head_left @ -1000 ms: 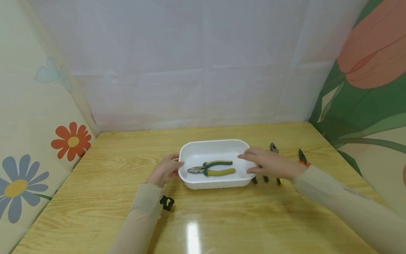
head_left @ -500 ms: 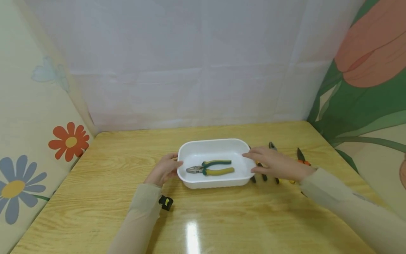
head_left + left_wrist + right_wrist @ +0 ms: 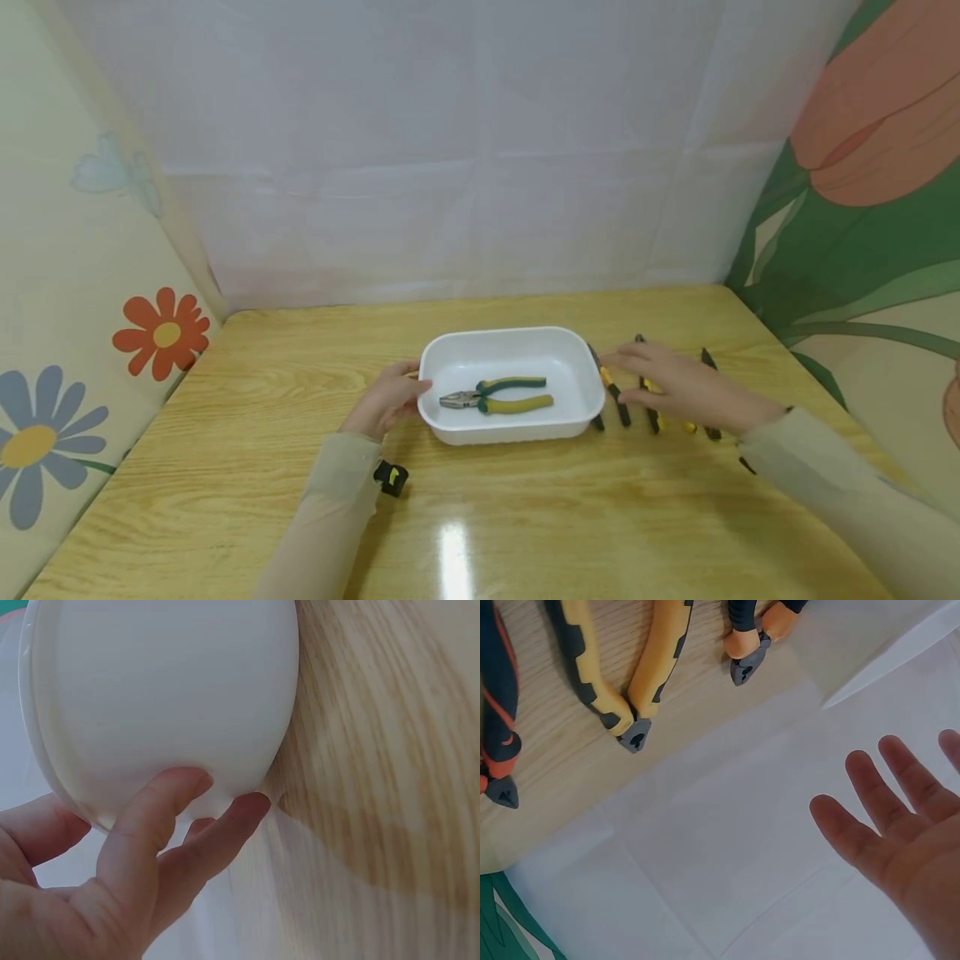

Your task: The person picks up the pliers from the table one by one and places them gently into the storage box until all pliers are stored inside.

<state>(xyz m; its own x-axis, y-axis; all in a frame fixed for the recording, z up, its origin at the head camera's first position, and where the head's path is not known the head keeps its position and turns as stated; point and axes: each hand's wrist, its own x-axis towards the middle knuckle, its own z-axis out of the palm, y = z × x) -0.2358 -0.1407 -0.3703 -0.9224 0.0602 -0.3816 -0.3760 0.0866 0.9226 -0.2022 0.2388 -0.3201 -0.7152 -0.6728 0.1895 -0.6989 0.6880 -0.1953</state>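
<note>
In the head view a white plastic tub (image 3: 510,432) stands mid-table. Inside lie combination pliers (image 3: 517,405) with green and yellow handles, their metal nose toward the left. My left hand (image 3: 386,402) holds the tub's left end, thumb at the rim and fingers on the outer wall. The left wrist view shows those fingertips (image 3: 251,804) low on the white wall. My right hand (image 3: 682,387) hovers off the tub's right end, over other tools, with its fingers extended and nothing in them. Yellow-and-black pliers (image 3: 651,667) show in the right wrist view, apart from that hand.
Right of the tub lie orange-and-black pliers (image 3: 617,396), and farther right another dark tool (image 3: 708,359), partly under the right arm. A small black object with a yellow mark (image 3: 392,477) sits by the left sleeve. A white cloth backdrop (image 3: 450,208) closes off the table's back.
My right hand has left the tub's right end and moved right, over the tools there. My left hand keeps its hold, and the pliers inside lie as before.
</note>
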